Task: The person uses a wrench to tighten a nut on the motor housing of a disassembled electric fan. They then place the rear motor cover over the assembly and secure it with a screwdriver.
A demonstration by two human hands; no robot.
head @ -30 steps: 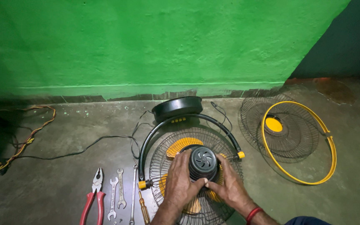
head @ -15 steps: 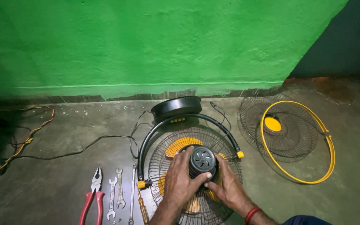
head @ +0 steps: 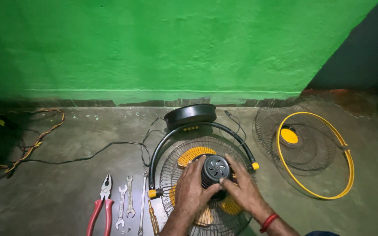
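A table fan lies face down on the concrete floor. Its black motor housing [head: 215, 169] points up at me from the wire rear guard [head: 171, 172], with orange blades [head: 194, 154] showing under the wires. My left hand [head: 192, 188] clasps the left side of the housing. My right hand [head: 243, 189], with a red band at the wrist, grips its right side. A black arched yoke [head: 178, 133] and the round black base [head: 190, 114] lie just beyond.
The detached front guard [head: 305, 148] with a yellow rim rests on the floor at right. Red-handled pliers [head: 103, 205], several spanners [head: 125, 201] and a screwdriver [head: 153, 220] lie at lower left. A black cord [head: 88, 155] and orange wires [head: 36, 142] trail left. A green wall stands behind.
Both hands stay on the motor housing; their fingers have shifted only slightly around it. The fan has not moved.
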